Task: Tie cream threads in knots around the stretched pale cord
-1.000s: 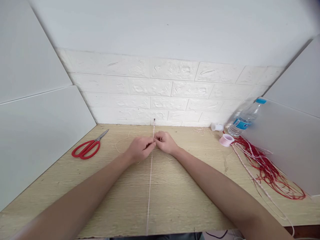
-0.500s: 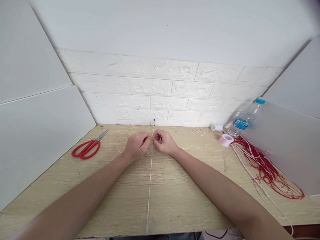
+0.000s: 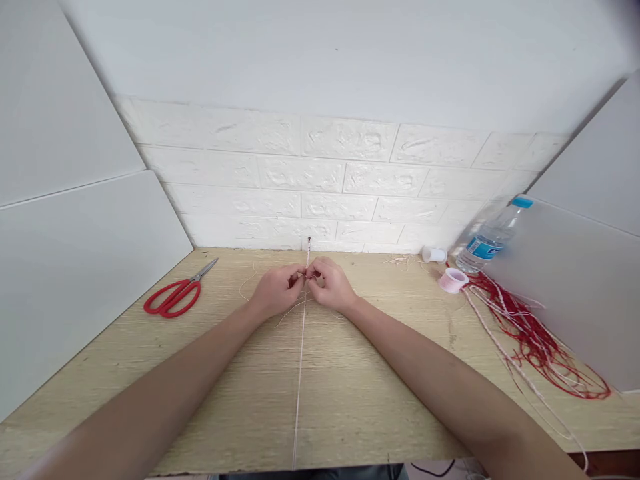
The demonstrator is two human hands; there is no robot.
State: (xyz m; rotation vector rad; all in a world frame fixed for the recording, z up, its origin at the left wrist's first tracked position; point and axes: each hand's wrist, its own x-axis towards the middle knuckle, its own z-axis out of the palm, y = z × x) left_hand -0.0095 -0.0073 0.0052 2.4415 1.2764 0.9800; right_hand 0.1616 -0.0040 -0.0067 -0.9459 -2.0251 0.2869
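Fingertips of your left hand [image 3: 277, 290] and right hand [image 3: 331, 285] pinch shut on thin strands at the taut cord [image 3: 299, 373] (pinned at the wall, running mid-table [image 3: 360, 400]). Knotting step in hand, by my reading. Next move calls for even tension on both sides.

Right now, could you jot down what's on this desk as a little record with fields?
surface: wooden desk against a white brick-pattern wall
left hand: fingers pinched on the pale cord
right hand: fingers pinched on the same cord, touching the left hand's fingers
cord: stretched straight from a pin at the wall to the near edge
far left: red scissors, lying flat
far right: water bottle, pink spool, white spool, red cords in a loose heap
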